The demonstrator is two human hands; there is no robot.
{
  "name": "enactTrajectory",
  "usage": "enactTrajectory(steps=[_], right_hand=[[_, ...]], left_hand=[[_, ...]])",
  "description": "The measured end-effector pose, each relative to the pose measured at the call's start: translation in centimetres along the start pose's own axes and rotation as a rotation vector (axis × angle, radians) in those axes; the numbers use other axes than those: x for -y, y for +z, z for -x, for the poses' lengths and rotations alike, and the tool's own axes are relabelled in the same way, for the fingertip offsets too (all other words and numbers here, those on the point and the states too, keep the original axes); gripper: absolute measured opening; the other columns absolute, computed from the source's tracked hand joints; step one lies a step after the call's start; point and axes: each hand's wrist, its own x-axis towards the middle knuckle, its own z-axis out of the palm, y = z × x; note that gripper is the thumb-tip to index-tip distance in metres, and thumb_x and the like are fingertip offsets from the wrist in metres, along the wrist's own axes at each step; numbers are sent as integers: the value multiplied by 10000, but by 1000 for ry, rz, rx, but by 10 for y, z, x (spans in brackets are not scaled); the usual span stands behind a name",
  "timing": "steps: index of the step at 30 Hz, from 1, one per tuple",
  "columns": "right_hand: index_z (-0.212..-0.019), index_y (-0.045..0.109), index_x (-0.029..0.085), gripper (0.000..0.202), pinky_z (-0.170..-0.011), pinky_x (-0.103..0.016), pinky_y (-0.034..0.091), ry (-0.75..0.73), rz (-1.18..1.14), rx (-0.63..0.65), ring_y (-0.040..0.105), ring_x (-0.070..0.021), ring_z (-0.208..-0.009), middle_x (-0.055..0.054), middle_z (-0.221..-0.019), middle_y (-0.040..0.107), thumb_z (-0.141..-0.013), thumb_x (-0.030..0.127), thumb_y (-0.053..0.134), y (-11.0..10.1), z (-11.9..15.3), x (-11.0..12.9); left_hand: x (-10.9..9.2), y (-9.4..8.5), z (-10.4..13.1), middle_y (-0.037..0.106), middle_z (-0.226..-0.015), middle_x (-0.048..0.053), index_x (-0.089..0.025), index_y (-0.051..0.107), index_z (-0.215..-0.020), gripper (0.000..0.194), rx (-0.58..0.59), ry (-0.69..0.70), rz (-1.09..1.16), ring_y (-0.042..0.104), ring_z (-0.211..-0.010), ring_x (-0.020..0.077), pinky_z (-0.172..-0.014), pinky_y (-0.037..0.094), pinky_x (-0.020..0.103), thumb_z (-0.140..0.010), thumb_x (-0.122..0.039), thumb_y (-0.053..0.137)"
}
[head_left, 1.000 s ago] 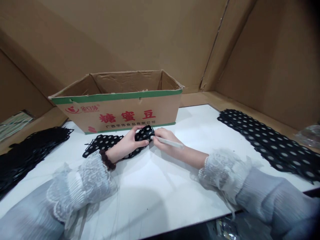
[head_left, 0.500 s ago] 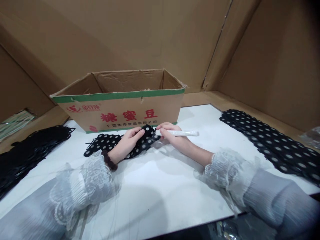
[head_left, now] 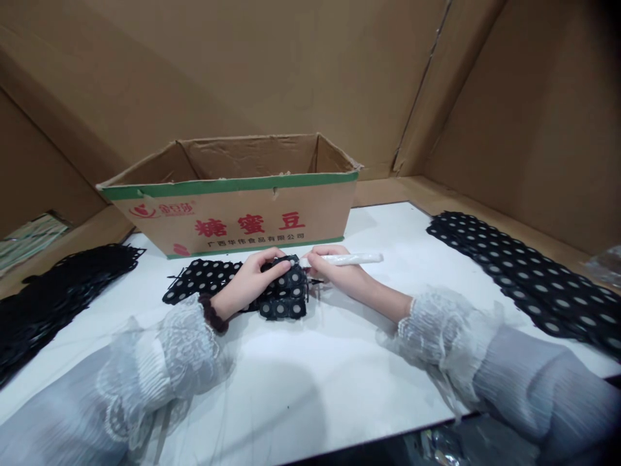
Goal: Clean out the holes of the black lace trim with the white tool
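Note:
My left hand (head_left: pixel 252 278) is closed on a strip of black polka-dot fabric (head_left: pixel 286 294), its thumb pressing on the top edge. The strip's other part lies flat on the white table to the left, and the gripped end is folded over toward me. Between the fingers of my right hand (head_left: pixel 334 266) is a white pen-shaped tool (head_left: pixel 359 259), its shaft pointing right. The tip meets the fabric's upper right edge near my left thumb; what the tip looks like is too small to tell.
Behind my hands stands an open cardboard box (head_left: pixel 242 200) with a green rim. A pile of black fabric (head_left: pixel 72 285) lies on the left, and a stack of dotted black strips (head_left: pixel 514 272) on the right. Cardboard walls (head_left: pixel 291 65) surround the white table (head_left: pixel 291 388).
The gripped end of the fabric has turned and now hangs folded toward me, with its rows of dots facing up. Both hands have shifted slightly, and the white tool stays in my right hand.

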Motion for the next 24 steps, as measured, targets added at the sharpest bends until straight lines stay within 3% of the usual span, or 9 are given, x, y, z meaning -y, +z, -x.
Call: enactTrajectory(steps=[7,12,17,21,24], right_hand=[[-634,530,156,265,-586,-234,380,41,-96,6,512,-113,-615,-10,-638,556,-810,343,467,2,-2,-2],[-649,484,162,298,-524,-227,320,-53,166,17,428,-98,-565,18,-602,465,-853,365,406,1,4,3],[-707,489,160,263,-646,-260,361,-279,618,58,493,-134,-688,-34,-728,554,-883,293,347,4,2,-2],[-711,469,163,247,-721,-310,337,-413,1044,-71,504,-173,-722,-64,-701,573,-887,256,323,13,-7,-10],[-727,451,168,232,-676,-288,333,-375,1024,-129,483,-151,-649,-46,-668,552,-892,250,309,15,-10,-11]], left_hand=[[1,-1,1,554,-834,-7,-179,522,-856,246,45,-22,34,508,-822,156,-752,388,239,-848,-410,438],[-2,1,2,551,-814,3,-172,525,-824,237,35,94,-166,495,-789,150,-735,379,243,-874,-369,403],[-9,7,8,428,-593,-28,-173,398,-654,249,3,168,-460,398,-578,116,-566,288,243,-867,-303,407],[-12,10,10,376,-559,-37,-175,339,-628,255,-88,171,-533,371,-561,109,-558,267,242,-845,-274,430],[-11,8,9,350,-557,-45,-176,335,-629,264,-124,129,-480,335,-537,100,-536,256,237,-845,-292,432]])
